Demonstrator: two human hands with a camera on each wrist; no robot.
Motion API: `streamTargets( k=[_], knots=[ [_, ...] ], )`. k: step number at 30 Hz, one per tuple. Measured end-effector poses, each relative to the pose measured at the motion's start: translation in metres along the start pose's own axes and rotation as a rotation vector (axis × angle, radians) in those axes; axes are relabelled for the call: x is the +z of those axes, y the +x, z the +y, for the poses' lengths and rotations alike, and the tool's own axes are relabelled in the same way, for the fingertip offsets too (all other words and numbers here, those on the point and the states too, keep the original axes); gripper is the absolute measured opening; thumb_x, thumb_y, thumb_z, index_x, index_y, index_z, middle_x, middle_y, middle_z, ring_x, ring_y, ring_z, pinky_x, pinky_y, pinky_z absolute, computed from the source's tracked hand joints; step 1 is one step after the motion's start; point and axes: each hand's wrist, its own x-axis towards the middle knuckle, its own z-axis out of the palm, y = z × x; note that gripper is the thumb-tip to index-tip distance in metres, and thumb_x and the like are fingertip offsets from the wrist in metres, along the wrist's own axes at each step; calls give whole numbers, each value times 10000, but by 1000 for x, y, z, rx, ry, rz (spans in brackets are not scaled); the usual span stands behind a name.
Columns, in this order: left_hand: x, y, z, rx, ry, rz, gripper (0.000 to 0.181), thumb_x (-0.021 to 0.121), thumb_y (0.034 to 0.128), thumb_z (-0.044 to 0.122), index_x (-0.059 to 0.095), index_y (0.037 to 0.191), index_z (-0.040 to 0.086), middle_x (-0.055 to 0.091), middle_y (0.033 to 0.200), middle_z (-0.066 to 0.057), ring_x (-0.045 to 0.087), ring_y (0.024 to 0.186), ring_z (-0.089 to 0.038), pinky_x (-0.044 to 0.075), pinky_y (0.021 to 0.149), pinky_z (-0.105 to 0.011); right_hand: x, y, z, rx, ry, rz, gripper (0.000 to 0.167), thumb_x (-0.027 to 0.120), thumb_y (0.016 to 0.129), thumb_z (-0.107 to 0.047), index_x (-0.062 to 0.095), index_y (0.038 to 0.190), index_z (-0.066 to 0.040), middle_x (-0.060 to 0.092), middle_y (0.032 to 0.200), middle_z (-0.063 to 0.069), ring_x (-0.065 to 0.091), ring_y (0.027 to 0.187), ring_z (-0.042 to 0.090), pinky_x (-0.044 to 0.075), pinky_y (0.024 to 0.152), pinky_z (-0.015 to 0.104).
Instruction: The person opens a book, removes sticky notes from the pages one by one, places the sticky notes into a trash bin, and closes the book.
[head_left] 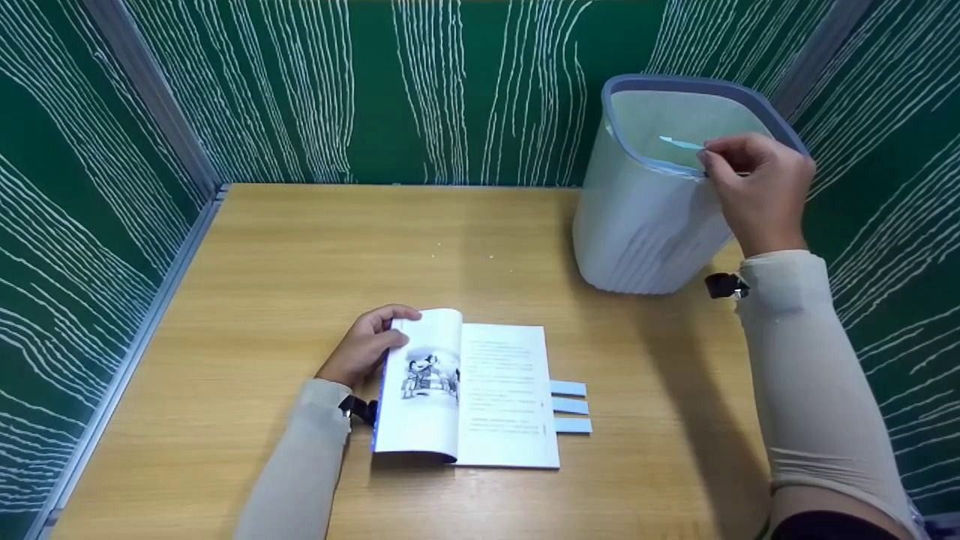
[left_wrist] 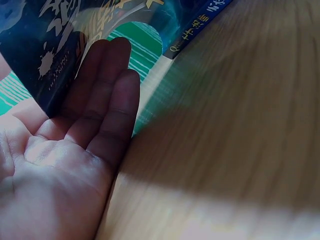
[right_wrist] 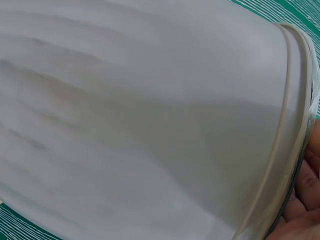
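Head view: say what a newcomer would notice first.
Probably the tall white bin at the back right, where the right hand pinches a thin pale-blue strip at its mouth. Next, the open blue-covered book at front centre, held by the left hand, with three flat pale-blue tabs jutting from its right edge.

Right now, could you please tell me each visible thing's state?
Blue-covered printed paper book: open, its left side held by the left grip.
White plastic bin with grey-blue rim: upright, open-topped.
Thin pale-blue strip: pinched in the right grip at the bin's mouth.
Three flat light-blue rectangular tabs: sticking out past the book's right edge.
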Motion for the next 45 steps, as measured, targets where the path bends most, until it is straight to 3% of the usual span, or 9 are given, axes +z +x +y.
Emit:
streamTargets(
  k=[8,24,45],
  knots=[
    [1,0,-1,-9,-37,-10,394,569,912,-20,644,1291,54,613,1146,-132,692,875,-230,594,630,-284,0,1,2,-10,-21,7,328,721,933,-425,790,1185,-227,764,1177,-25,665,951,51,543,968,196],
    [0,0,-2,0,-10,-6,387,581,919,-7,648,1293,64,640,1146,-132,709,816,-216,592,603,-278,1,0,3,4,-20,-7,333,713,929,-448,787,1188,-252,757,1195,-21,660,969,62,545,987,227],
    [2,-1,-1,0,-21,-3,389,581,905,-8,655,1279,66,617,1147,-141,686,863,-229,593,628,-288,1,1,5,-7,-75,-5,359,677,949,-476,783,1206,-249,761,1197,-23,654,949,44,548,952,190]
  ],
)
